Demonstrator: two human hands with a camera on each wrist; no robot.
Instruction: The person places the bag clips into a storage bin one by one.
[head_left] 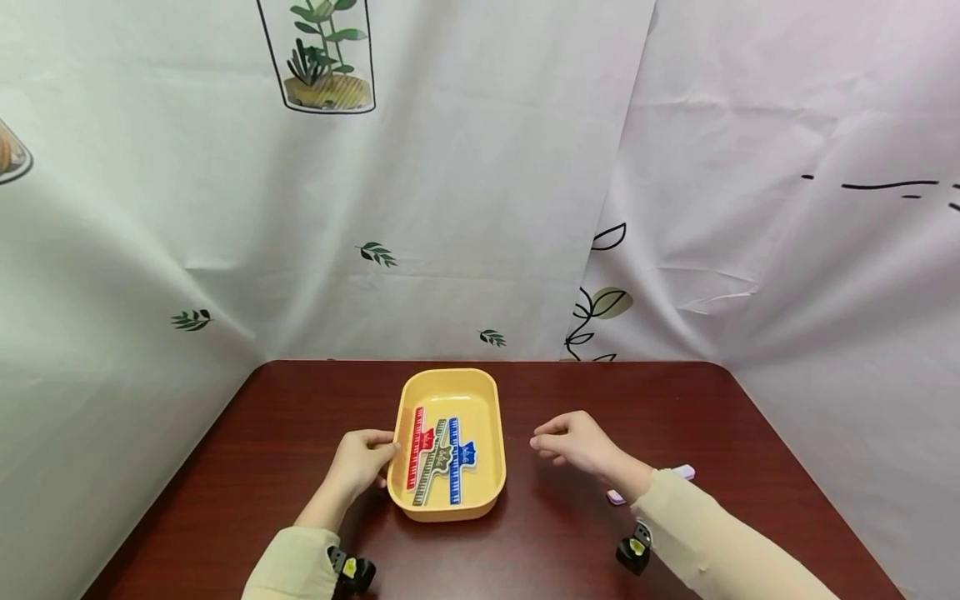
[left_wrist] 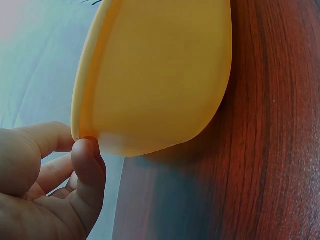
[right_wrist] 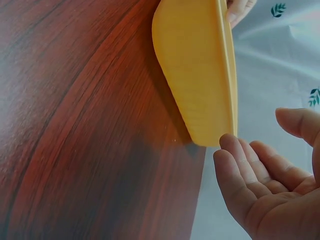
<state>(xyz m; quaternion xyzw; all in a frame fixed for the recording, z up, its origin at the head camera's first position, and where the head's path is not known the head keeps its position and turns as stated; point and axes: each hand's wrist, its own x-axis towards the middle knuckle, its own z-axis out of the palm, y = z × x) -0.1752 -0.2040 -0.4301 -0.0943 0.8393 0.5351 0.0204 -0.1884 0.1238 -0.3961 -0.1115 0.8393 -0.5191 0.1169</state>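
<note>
A yellow plastic tray (head_left: 447, 514) stands on the table, its near end raised toward the head camera. Inside lie three flat strips printed like piano keys, each with a crown-shaped tab: a red one (head_left: 416, 450), a grey-green one (head_left: 430, 471) and a blue one (head_left: 454, 467). My left hand (head_left: 356, 460) pinches the tray's left rim between thumb and fingers; the left wrist view shows the tray wall (left_wrist: 160, 75) close up. To the right of the tray, apart from it, my right hand (head_left: 577, 442) hovers with loosely bent fingers and holds nothing.
A pale lilac object (head_left: 684, 472) lies on the dark red-brown table (head_left: 300, 408), partly hidden beneath the right forearm. White cloth (head_left: 480, 208) with plant prints hangs behind the table and along both sides.
</note>
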